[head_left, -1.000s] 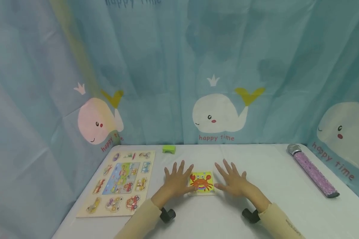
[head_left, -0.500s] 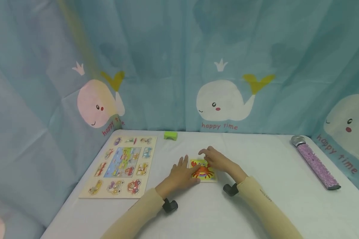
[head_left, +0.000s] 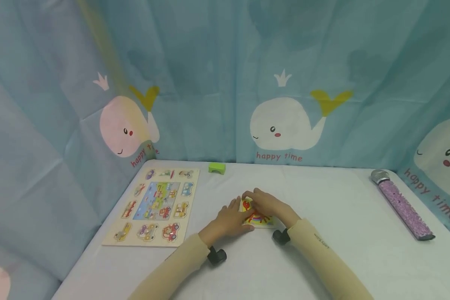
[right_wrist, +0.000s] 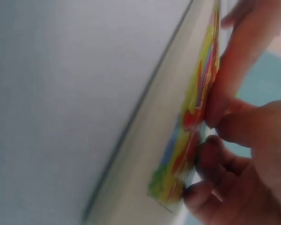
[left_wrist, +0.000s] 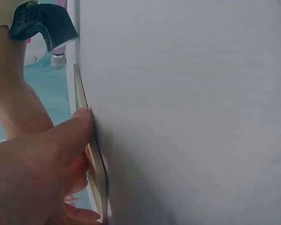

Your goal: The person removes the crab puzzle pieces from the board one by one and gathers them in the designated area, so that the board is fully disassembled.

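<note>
A small square crab puzzle (head_left: 260,221) lies on the white table, yellow and red with a pale wooden border. My left hand (head_left: 230,218) holds it at the left, thumb at the near edge in the left wrist view and other fingers farther along the side. Over the top of the board bends my right hand (head_left: 268,203). In the right wrist view its curled fingertips (right_wrist: 207,157) touch the picture face, close to a finger of the left hand. Both hands cover much of the crab, so any separate piece under them cannot be made out.
Left of the hands lies a large wooden peg puzzle (head_left: 185,225) with vehicle pieces. A green arch block (head_left: 217,168) sits near the back edge. A pink glitter microphone (head_left: 403,208) lies at the right. A blue whale-print curtain (head_left: 195,104) hangs behind the table.
Both hands, spread on either side of the puzzle a second ago, have come in onto it. The right hand moved left and curled its fingers over the board. The head view shifted slightly.
</note>
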Demonstrator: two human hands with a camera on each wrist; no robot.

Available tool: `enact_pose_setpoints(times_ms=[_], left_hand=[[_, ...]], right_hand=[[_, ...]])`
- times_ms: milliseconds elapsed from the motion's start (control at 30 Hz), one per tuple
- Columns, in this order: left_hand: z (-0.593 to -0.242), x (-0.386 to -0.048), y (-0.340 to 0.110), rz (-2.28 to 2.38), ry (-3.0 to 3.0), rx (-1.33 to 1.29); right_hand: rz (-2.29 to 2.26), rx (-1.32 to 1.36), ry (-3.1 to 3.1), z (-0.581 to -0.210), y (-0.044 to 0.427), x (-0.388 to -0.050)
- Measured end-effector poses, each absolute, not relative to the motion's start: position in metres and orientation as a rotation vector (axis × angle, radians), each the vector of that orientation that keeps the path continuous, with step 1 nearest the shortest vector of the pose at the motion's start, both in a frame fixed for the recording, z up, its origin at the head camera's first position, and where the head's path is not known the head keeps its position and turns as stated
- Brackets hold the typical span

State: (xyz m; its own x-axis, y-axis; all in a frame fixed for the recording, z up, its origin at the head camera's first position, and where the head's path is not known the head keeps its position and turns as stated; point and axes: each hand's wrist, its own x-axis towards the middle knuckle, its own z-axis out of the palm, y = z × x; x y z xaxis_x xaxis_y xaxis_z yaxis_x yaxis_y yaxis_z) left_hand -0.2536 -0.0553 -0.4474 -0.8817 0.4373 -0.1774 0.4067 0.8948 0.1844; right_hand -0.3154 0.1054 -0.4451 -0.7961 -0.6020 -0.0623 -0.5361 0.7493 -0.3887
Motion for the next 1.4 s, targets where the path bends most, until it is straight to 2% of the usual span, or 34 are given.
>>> enact_pose_setpoints(times_ms=[567,900,1400], left_hand=[[-0.449,-0.254,-0.057,0.205,2.853,0.664],[-0.447,-0.251,-0.056,0.185,2.848,0.641],[-0.448,-0.253,-0.058,0.205,2.828,0.633]], right_hand=[[-0.422,-0.914,2.761,-0.437,0.103,-0.316],[-0.436,-0.875,2.772,-0.444,0.102,-0.323],[-0.786,-0.835,2.795,-0.445,0.108,-0.325]])
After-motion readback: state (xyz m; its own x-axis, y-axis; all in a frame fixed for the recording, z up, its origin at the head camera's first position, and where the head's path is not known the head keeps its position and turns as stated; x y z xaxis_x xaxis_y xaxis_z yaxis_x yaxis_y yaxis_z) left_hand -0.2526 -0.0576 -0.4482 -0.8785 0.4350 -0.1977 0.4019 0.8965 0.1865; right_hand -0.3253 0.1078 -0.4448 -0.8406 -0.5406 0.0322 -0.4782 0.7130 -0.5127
